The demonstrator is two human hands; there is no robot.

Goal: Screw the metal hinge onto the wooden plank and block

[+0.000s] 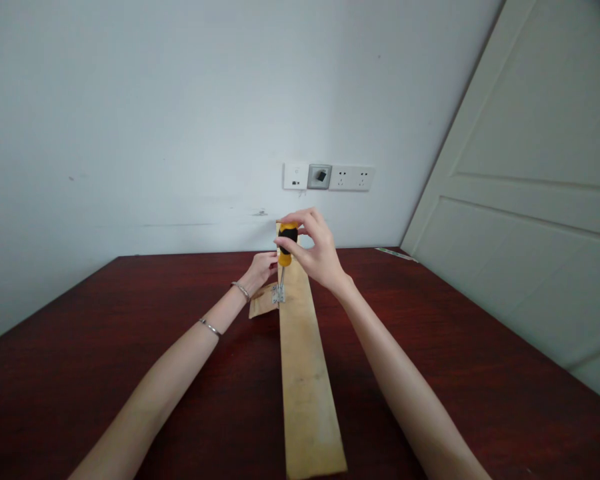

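My right hand (317,245) grips a screwdriver (287,244) by its yellow and black handle. The shaft points down, its tip at a small metal hinge (279,293). That hinge joins a long wooden board (307,380) to a short wooden piece (264,301) on its left. The long board runs away from me down the middle of the view. Behind the short piece, my left hand (263,268) rests against the left side of the long board with its fingers bent. Its fingertips are partly hidden by the board, so I cannot see whether they grip it.
Everything lies on a dark red wooden tabletop (205,413) against a pale wall. Sockets (351,178) and a grey switch plate (319,177) are set above its far edge. A white panelled door (530,200) stands along the right. A thin printed strip (397,254) lies at the back right.
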